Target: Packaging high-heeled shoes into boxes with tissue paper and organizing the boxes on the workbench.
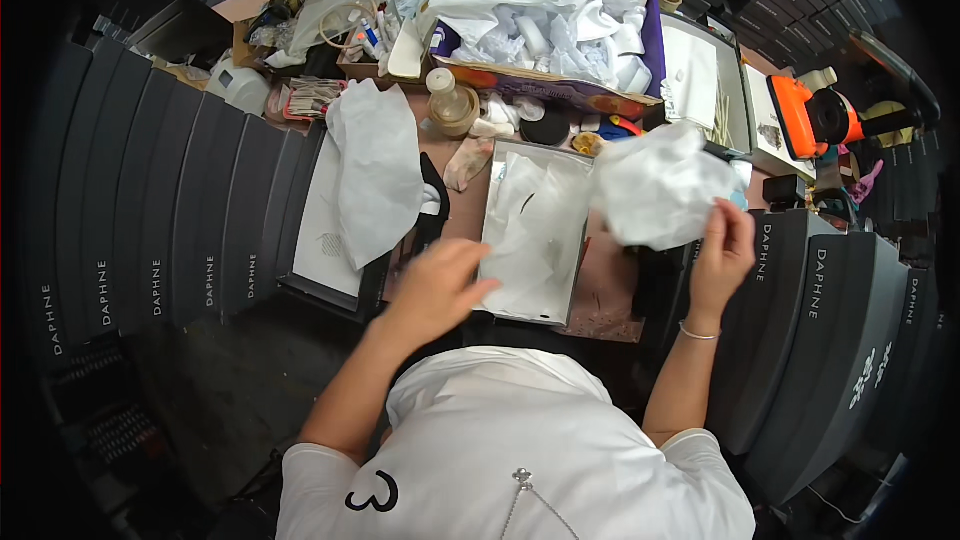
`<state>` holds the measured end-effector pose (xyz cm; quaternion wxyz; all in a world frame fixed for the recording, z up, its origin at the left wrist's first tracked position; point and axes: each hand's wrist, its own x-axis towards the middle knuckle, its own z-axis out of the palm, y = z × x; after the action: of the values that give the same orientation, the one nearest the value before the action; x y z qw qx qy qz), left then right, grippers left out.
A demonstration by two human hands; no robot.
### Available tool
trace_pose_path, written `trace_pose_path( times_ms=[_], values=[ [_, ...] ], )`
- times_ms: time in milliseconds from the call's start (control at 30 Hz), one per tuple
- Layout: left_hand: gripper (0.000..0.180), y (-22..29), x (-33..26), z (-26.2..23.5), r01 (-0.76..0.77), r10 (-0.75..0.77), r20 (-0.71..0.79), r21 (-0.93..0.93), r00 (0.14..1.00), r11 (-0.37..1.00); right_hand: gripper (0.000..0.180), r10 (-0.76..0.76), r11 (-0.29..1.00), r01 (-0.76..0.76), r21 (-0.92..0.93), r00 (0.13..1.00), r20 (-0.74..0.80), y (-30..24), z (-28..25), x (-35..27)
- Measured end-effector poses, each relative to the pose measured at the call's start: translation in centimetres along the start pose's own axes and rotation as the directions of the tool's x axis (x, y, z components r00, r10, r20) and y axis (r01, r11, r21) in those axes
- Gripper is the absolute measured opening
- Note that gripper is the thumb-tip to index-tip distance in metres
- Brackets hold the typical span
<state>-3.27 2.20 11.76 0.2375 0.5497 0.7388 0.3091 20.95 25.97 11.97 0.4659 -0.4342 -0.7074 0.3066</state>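
My right hand [725, 255] pinches a crumpled sheet of thin white paper [660, 185], lifted to the right of an open shoebox [525, 319]. In this box lies more white tissue paper [535, 225]. By the box's left side is my left hand [432, 292], slightly blurred, its thumb stretched out and nothing visible in it. Farther left sits another open box part [322, 230] with a dark rim and white inside, a white sheet [378, 165] draped over it. Between the two stands a black item [433, 190] with a white band, partly hidden.
Dark shoeboxes stand in rows at left [180, 190] and right [835, 330]. At the back is a purple carton [655, 55] full of crumpled white paper. A capped glass bottle [453, 108] stands before it. An orange device [793, 118] with a black round part is far right.
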Motion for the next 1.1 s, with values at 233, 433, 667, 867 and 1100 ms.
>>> trace_pose_path(
  times_ms=[233, 433, 667, 867, 1100],
  values=[
    [0.046, -8.6, 2.8, 18.2, -0.174, 0.057, 0.278, 0.419, 0.959, 0.891, 0.012, -0.318, 0.909, 0.307, -0.282, 0.948, 0.005, -2.2, -0.6, 2.1],
    [0.018, -3.7, 2.7, 5.1, 0.120, -0.196, -0.281, -0.267, 0.939, 0.956, 0.026, -0.012, 0.987, 0.063, -0.151, 0.949, 0.314, 4.4, 1.3, -3.6],
    [0.023, -2.8, -5.6, 7.6, 0.285, -0.434, -0.102, -0.618, 0.895, 0.733, 0.020, -0.257, 0.934, 0.055, 0.354, 0.791, 0.555, -2.5, 10.3, -4.6],
    [0.035, 0.4, -2.5, 9.8, 0.055, 0.097, 0.306, -0.452, 0.947, 0.890, 0.018, -0.012, 0.958, 0.286, -0.010, 0.075, 0.997, -1.8, 10.3, -2.8],
    [0.071, -1.9, -0.8, 9.4, -0.012, -0.013, 0.185, 0.135, 0.983, 0.991, 0.011, -0.014, 0.999, 0.037, -0.022, 0.756, 0.654, 1.2, 5.3, -6.6]
  ],
)
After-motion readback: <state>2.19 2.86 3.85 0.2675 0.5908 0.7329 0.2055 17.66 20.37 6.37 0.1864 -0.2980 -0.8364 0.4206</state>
